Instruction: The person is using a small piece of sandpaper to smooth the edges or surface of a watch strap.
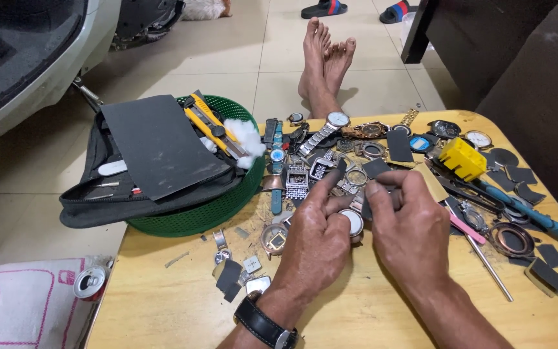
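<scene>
Near the middle of the wooden table [163, 304], the left hand [314, 242] cradles a round white-faced watch [352, 223], fingers closed around its case. The right hand [408, 223] pinches a small dark sandpaper piece [377, 169] just above it. Judged from this, rubbing is mid-course. Many other watches [330, 126] lie heaped beyond, apparently untreated; sandpaper scraps [546, 274] sit right.

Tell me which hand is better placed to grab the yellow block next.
Right, probably: the right hand lies nearer the yellow block, while the left hand is holding the round watch.
</scene>
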